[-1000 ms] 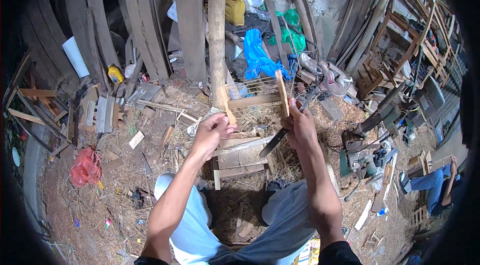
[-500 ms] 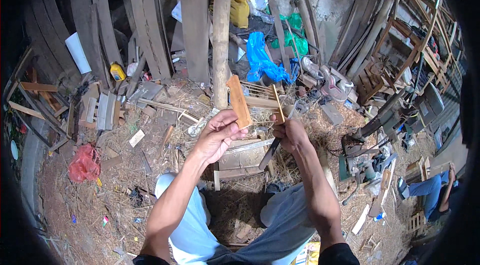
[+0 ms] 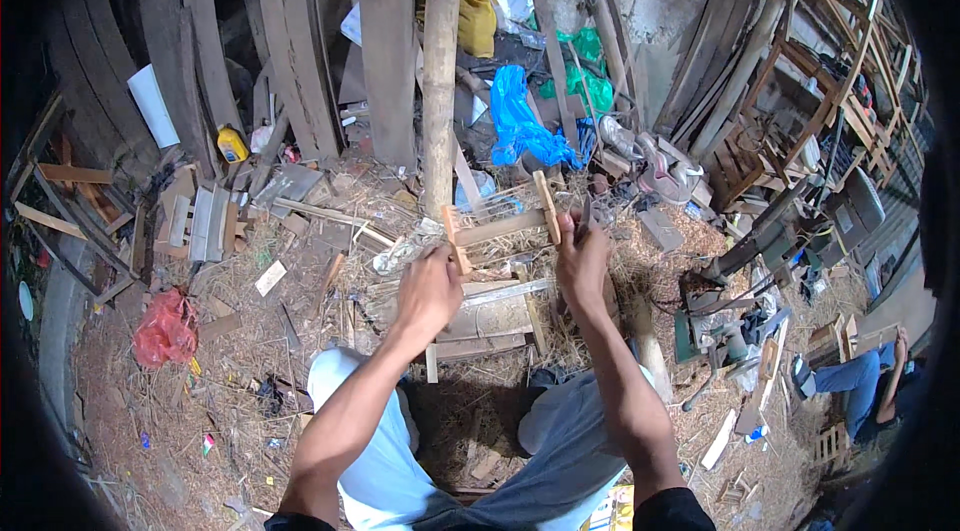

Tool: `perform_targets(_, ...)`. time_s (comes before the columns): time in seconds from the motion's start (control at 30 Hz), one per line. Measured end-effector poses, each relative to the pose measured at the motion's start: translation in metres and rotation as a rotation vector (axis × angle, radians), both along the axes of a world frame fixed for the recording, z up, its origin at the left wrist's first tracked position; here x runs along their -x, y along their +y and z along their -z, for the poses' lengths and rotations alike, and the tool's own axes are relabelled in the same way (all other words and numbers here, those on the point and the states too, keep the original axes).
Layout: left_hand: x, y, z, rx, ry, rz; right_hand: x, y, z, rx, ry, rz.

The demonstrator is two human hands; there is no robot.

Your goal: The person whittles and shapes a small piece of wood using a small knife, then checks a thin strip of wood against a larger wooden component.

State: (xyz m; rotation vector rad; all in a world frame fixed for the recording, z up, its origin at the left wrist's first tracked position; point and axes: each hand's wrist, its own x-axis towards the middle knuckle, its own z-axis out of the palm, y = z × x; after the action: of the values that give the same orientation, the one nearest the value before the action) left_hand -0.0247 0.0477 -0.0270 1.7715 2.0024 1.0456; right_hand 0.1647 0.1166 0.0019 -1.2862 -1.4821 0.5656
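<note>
Between my hands is a small wooden frame (image 3: 505,229), with two light end boards joined by a wider slat and thin rods. My left hand (image 3: 430,289) is closed on the lower part of its left end board (image 3: 453,233). My right hand (image 3: 583,269) has its thumb and fingers against the right end board (image 3: 546,203). A dark, narrow, knife-like tool (image 3: 587,212) sticks up from the same right hand; its lower part is hidden by the fingers. The frame is held above the ground, tilted slightly up to the right.
Below the frame is a low wooden piece (image 3: 485,343) by my knees. A bamboo post (image 3: 440,81) rises just beyond. Blue plastic (image 3: 525,121), a red bag (image 3: 167,328) and wood scraps lie around on straw. At right stands a metal machine (image 3: 760,231); another person's leg (image 3: 850,381) shows.
The left end board has turned from leaning to nearly edge-on and met the frame's left end. My left hand rolled over, knuckles up. The dark tool swung from pointing down to pointing up.
</note>
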Motion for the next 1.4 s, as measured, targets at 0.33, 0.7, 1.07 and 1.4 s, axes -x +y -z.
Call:
perform_targets(0.33,-0.022,-0.005,-0.032,-0.422,-0.027,0.14,0.015,-0.017,-0.003,-0.027,-0.182,-0.167)
perform_targets(0.7,0.003,0.001,-0.031,-0.086,-0.685,0.306,0.029,-0.031,-0.003,-0.164,-0.149,-0.313)
perform_targets(1.07,0.01,-0.008,-0.044,-0.278,-0.746,0.33,0.003,-0.015,-0.022,0.081,0.394,-0.356)
perform_targets(1.4,0.013,-0.009,-0.044,-0.413,-0.784,0.388,-0.003,-0.016,-0.027,0.224,0.567,-0.498)
